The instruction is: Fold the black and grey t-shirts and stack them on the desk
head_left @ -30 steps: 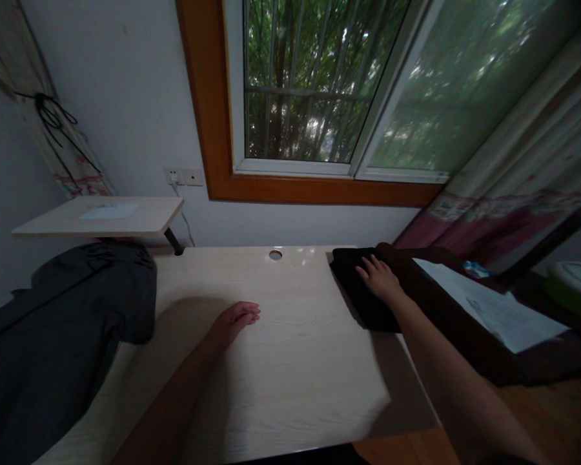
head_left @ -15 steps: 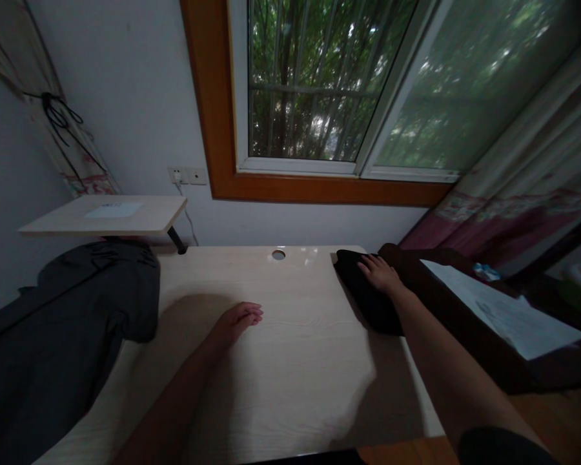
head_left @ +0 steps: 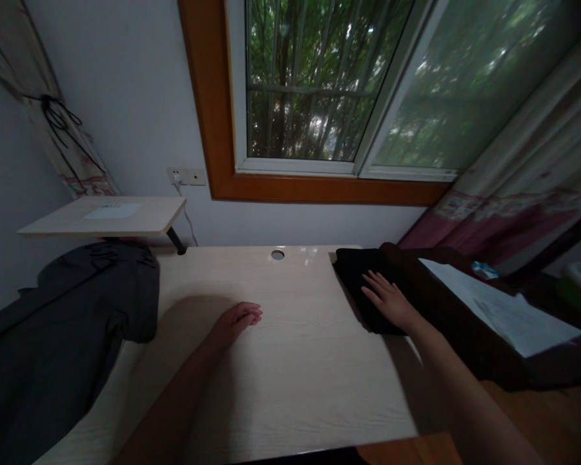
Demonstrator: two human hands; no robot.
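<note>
My right hand (head_left: 387, 298) lies flat on a folded black cloth (head_left: 353, 271) at the right side of the desk (head_left: 290, 374). Its fingers are stretched out and a little apart, pressing on the fabric without gripping it. Over the middle-left of the desktop is my left hand (head_left: 239, 316), its fingers curled in and held together; I see nothing in them. A dark grey garment (head_left: 77, 310) is heaped along the left side of the desk and spreads toward the near left corner.
A small raised shelf (head_left: 150, 219) with a paper label stands at the back left, beside a wall socket (head_left: 186, 176). A round cable hole (head_left: 277, 255) is near the desk's back edge. Right of the desk, a sheet of paper (head_left: 503, 310) lies on a dark brown surface.
My right hand has slid over the black cloth toward me and slightly right, with its fingers spreading more. My left hand stays in place.
</note>
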